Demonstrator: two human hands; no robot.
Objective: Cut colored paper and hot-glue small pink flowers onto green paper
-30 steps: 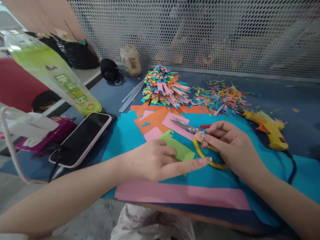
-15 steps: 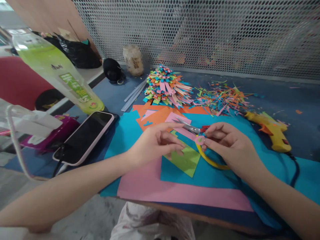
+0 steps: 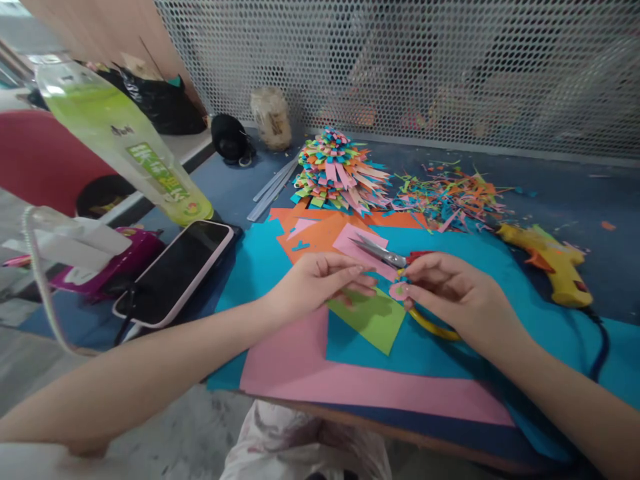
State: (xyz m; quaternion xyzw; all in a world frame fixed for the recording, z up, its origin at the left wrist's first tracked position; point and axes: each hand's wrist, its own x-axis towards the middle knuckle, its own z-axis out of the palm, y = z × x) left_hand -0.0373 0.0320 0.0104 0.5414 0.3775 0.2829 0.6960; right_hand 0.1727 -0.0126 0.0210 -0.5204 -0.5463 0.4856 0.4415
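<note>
My right hand (image 3: 445,287) pinches a small pink paper disc (image 3: 399,291) with a bit of green at its centre and blue paper bits behind it. Just left of it is my left hand (image 3: 327,283), thumb and forefinger brought together; whatever lies between them, if anything, is too small to make out. Scissors (image 3: 383,252) with red and yellow handles lie open-bladed behind and under my right hand, which partly hides them. Beneath my hands are a green paper piece (image 3: 375,320), a pink sheet (image 3: 285,360) and blue sheets (image 3: 450,363).
A fringed paper cone (image 3: 340,173) and a heap of paper scraps (image 3: 455,197) stand at the back. To the right lies a yellow glue gun (image 3: 563,267) with its cord. On the left are a phone (image 3: 175,270), a drink bottle (image 3: 120,140) and a purple power strip (image 3: 110,267).
My left thumb and forefinger have closed together from a looser, spread pose. The pink disc in my right hand has dropped slightly. The whole view has shifted a little.
</note>
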